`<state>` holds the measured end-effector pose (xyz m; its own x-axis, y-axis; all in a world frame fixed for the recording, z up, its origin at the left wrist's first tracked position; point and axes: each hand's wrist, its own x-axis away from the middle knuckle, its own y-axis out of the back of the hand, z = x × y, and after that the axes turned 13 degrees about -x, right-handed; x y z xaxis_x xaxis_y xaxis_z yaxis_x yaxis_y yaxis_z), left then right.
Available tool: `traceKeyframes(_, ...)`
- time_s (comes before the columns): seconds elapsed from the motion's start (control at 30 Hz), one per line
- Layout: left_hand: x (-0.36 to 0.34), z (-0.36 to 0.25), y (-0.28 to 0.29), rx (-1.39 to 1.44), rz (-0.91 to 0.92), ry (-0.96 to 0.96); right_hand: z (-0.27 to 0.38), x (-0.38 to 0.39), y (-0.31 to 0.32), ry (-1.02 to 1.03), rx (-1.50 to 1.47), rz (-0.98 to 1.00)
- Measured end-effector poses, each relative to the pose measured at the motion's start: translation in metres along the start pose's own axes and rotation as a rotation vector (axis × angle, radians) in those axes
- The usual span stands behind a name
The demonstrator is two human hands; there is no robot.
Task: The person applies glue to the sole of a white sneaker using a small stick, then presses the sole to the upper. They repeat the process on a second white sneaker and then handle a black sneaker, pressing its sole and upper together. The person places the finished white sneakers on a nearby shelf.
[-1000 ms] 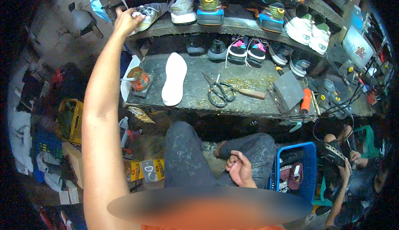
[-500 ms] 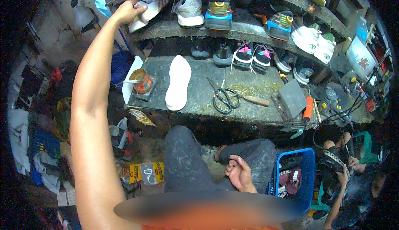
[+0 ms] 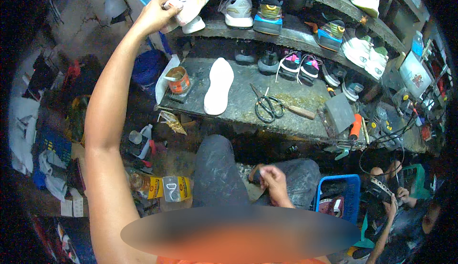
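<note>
My left hand (image 3: 160, 15) reaches up to the shelf at the upper left, closed on a white sneaker (image 3: 193, 0) with laces. Below that sneaker shows a second white sole piece (image 3: 193, 25). My right hand (image 3: 275, 185) is over my lap, its fingers curled in and nothing visible in them. On the grey bench in front of me lies a white shoe sole (image 3: 220, 86). To its right are black-handled scissors (image 3: 267, 109) and a wooden-handled tool (image 3: 300, 112). An orange can (image 3: 178, 80) with something pale in it stands left of the sole.
Shelves (image 3: 210, 25) above the bench hold several shoes. A grey block (image 3: 339, 111) and an orange-handled tool (image 3: 355, 126) are on the bench's right. A blue basket (image 3: 339, 178) with shoes stands right of my knee. Beyond it, a co-worker's hands (image 3: 396, 201) hold a dark shoe.
My left hand has lifted the white sneaker slightly and tilted it toe-up, and the view has swung left. My right hand has turned over, with its fingers curled more.
</note>
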<state>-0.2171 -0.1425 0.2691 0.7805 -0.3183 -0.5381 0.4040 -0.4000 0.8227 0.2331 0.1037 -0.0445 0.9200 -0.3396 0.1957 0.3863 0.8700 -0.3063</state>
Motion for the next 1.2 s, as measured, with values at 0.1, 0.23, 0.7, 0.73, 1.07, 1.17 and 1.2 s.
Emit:
traceKeyframes(0.1,0.047,-0.001,0.035,-0.03,-0.054,-0.049,0.049,-0.058,-0.032,0.327,0.268,0.102)
traceKeyframes(0.23,0.138,0.014,0.097,0.134,-0.032,-0.091,0.126,-0.174,-0.104,0.742,0.395,0.376)
traceKeyframes(0.7,0.34,0.093,0.196,0.05,0.063,0.286,0.142,-0.351,-0.289,0.816,0.538,0.081)
traceKeyframes(0.73,0.343,0.096,0.195,0.058,0.043,0.29,0.134,-0.328,-0.275,0.908,0.462,0.06)
traceKeyframes(1.07,0.194,0.042,0.116,0.16,0.169,-0.085,0.042,-0.135,-0.1,0.728,0.502,-0.063)
traceKeyframes(1.17,0.097,0.01,0.051,-0.001,0.027,-0.23,0.04,-0.126,-0.092,0.747,0.395,-0.065)
traceKeyframes(1.2,0.062,0.003,0.031,-0.123,0.059,-0.251,0.04,-0.12,-0.089,0.745,0.428,-0.083)
